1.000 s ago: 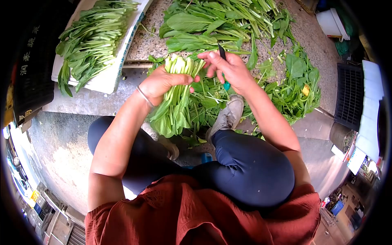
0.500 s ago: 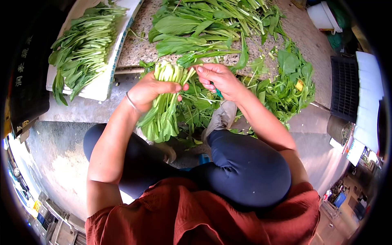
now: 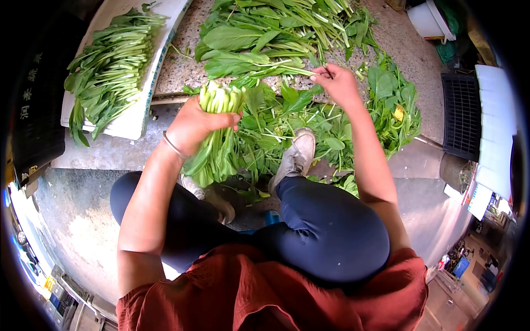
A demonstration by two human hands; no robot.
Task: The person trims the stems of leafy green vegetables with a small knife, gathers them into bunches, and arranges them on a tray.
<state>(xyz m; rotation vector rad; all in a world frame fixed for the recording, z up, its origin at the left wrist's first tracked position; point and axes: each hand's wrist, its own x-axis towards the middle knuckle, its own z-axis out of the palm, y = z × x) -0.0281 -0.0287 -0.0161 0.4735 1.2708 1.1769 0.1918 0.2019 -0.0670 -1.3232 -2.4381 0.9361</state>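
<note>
Two bare hands are at work over a heap of leafy greens. The left hand (image 3: 190,126), a bracelet (image 3: 174,144) at its wrist, has its fingers clamped around a thick bunch (image 3: 221,129), pale cut ends up and leaves hanging down. The right hand (image 3: 339,87) is out over the desk (image 3: 185,69), thumb and fingers pinched together on the end of a long stalk (image 3: 295,70); a small dark thing shows between them, too little of it to name. That stalk lies at the near side of a big pile (image 3: 265,38) spread across the speckled desk. To the left, more greens (image 3: 121,60) rest in a row on a white tray (image 3: 128,126). Loose leaves (image 3: 331,129) lie around the front shoe (image 3: 301,151), with a yellow leaf (image 3: 398,113) among the leaves farther right.
</note>
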